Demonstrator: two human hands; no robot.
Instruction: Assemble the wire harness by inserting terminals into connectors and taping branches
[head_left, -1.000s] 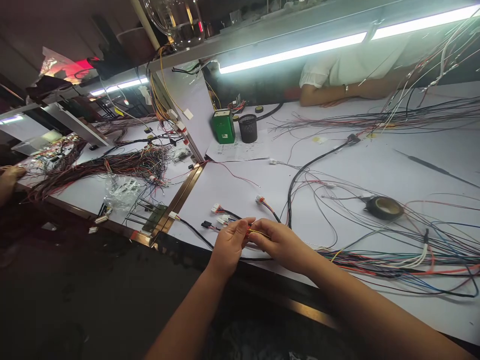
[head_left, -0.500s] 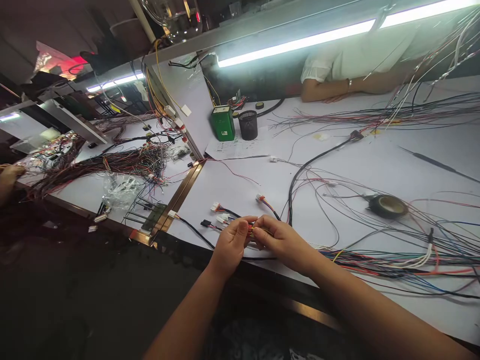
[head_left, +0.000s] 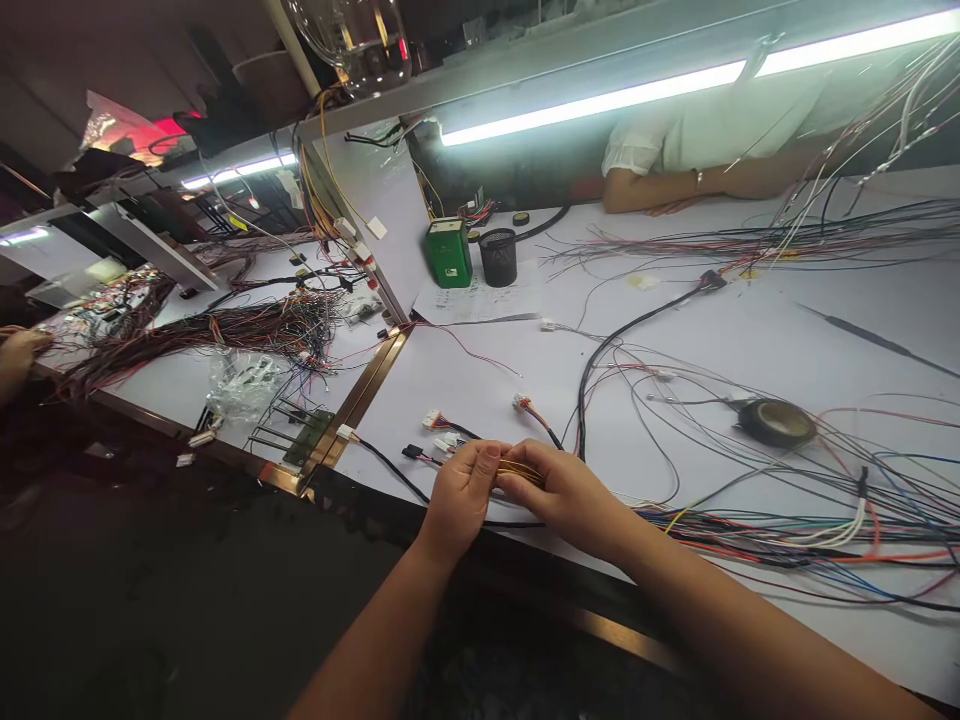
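Close together at the table's front edge, my two hands pinch a small bunch of yellow and reddish wires (head_left: 517, 470). My left hand (head_left: 461, 497) is closed, its thumb pressing on the wire ends, so whatever lies under the thumb is hidden. From the other side my right hand (head_left: 566, 495) grips the same wires. Just beyond the hands lie a white connector (head_left: 433, 420), a black connector (head_left: 412, 453) and a white connector with orange and purple wires (head_left: 523, 403). A white-tipped black cable (head_left: 386, 465) runs under my left hand.
A roll of black tape (head_left: 776, 422) sits among loose wires to the right. Farther back stand a green box (head_left: 448, 253) and a black mesh cup (head_left: 498, 258). A tweezer-like tool (head_left: 870, 333) lies at the right. Across the table rests another person's arm (head_left: 675, 188).
My hands have drawn slightly apart, and more of the yellow and reddish wires shows between them. The view has shifted slightly.
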